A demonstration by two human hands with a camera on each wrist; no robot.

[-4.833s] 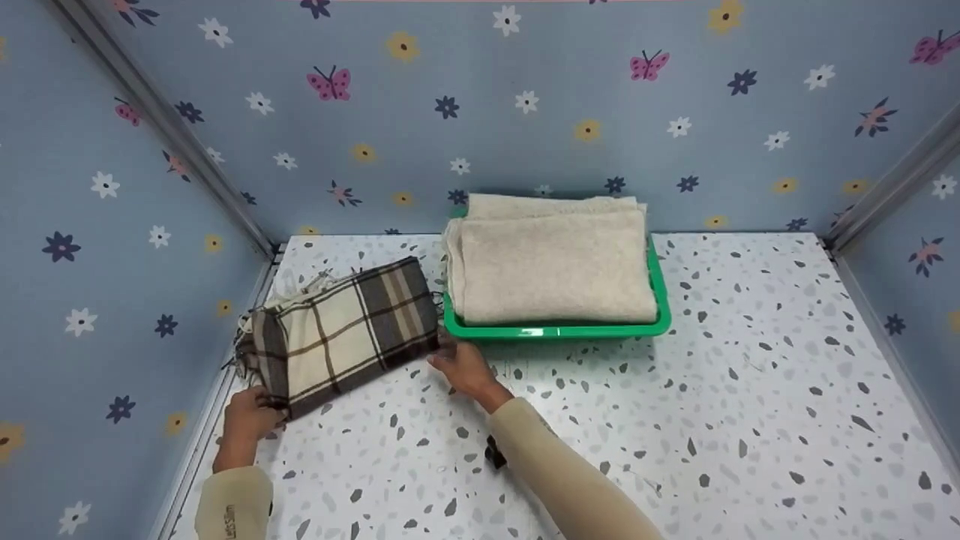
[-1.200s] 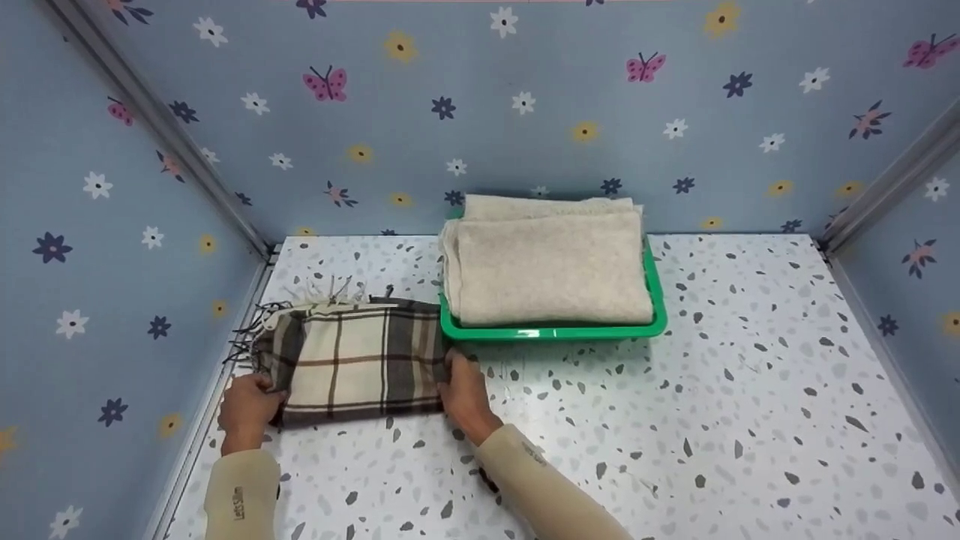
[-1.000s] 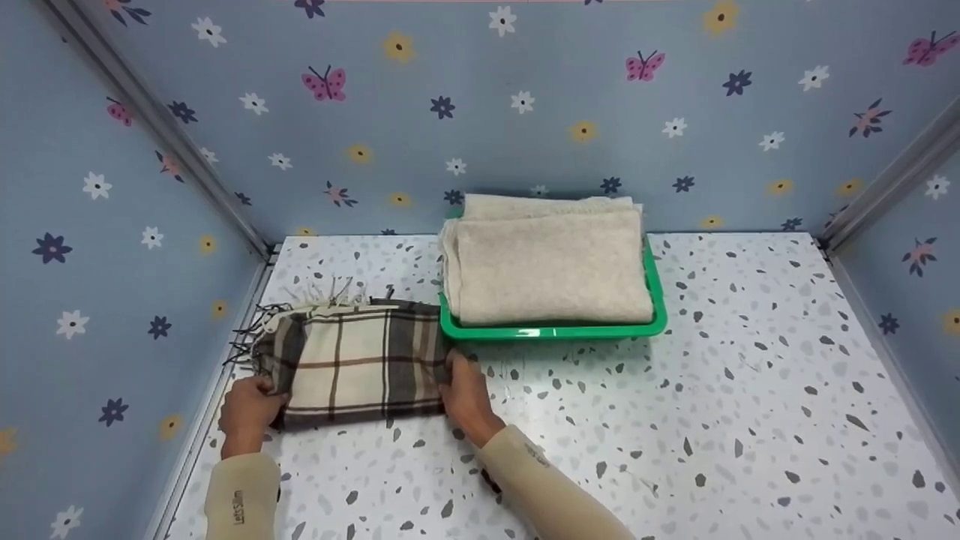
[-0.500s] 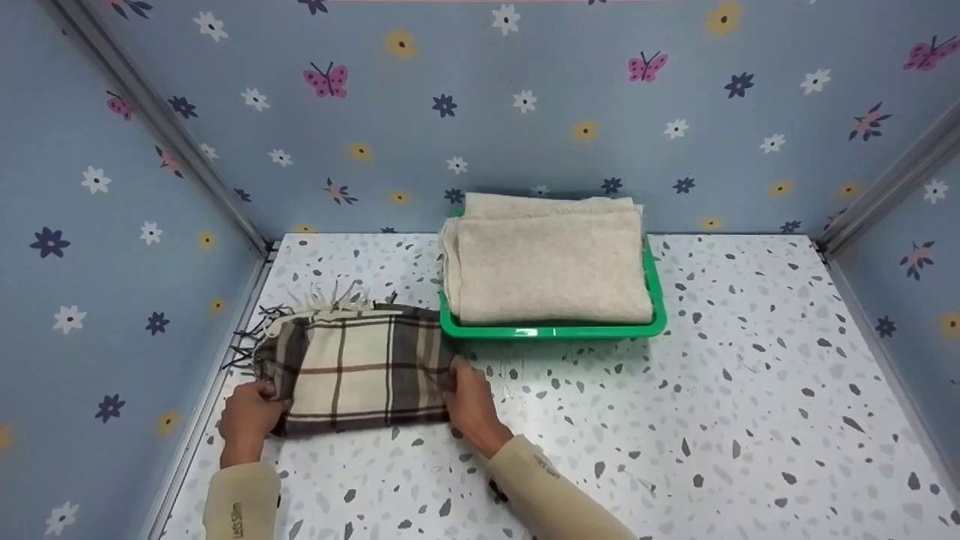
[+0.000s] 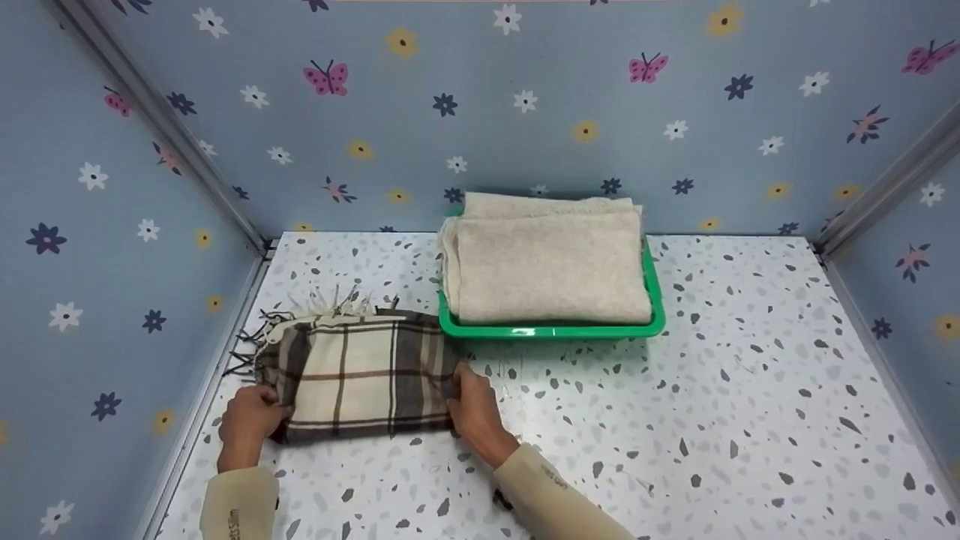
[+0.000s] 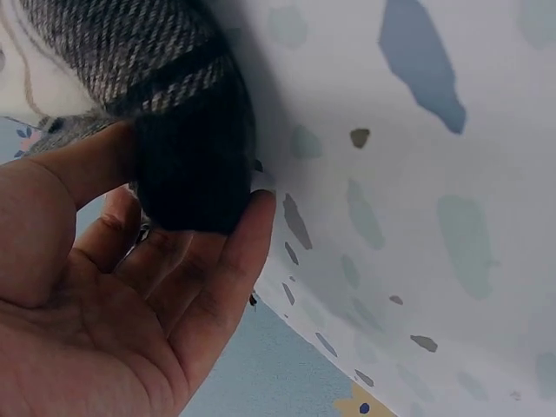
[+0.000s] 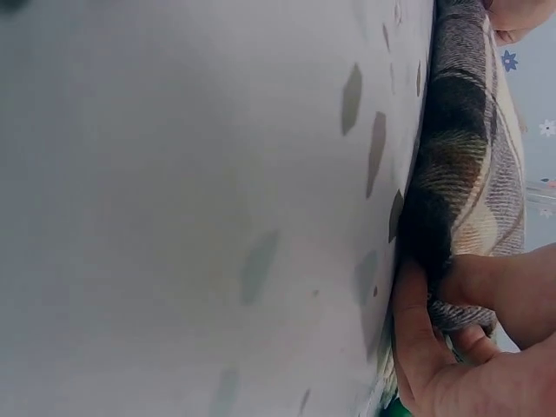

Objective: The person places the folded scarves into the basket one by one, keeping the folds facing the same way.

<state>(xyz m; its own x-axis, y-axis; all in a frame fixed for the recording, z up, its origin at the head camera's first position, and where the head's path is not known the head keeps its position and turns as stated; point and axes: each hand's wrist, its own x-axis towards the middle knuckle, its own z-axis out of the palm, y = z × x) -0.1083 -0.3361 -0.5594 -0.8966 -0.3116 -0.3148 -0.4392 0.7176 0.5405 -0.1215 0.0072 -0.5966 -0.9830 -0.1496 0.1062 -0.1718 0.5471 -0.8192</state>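
A folded plaid scarf (image 5: 360,375) in cream, dark grey and brown, with fringe along its far and left edges, lies on the table's left side. My left hand (image 5: 250,421) pinches its near left corner; in the left wrist view, the thumb is on top of the dark folded end (image 6: 191,156) and the fingers curl beneath. At the opposite end my right hand (image 5: 477,405) grips the near right corner. The right wrist view has that thumb and fingers (image 7: 415,326) closed on the scarf's edge, low against the tabletop.
A green tray (image 5: 555,331) holding folded beige cloth (image 5: 555,270) stands at the back, just beyond the scarf's right end. Patterned panels (image 5: 480,97) enclose the speckled white table (image 5: 720,390) at the back and both sides.
The scarf, slanted several seconds ago, now lies nearly straight with its near edge facing me. Over the last second both hands have drawn it slightly nearer and a little to the right.
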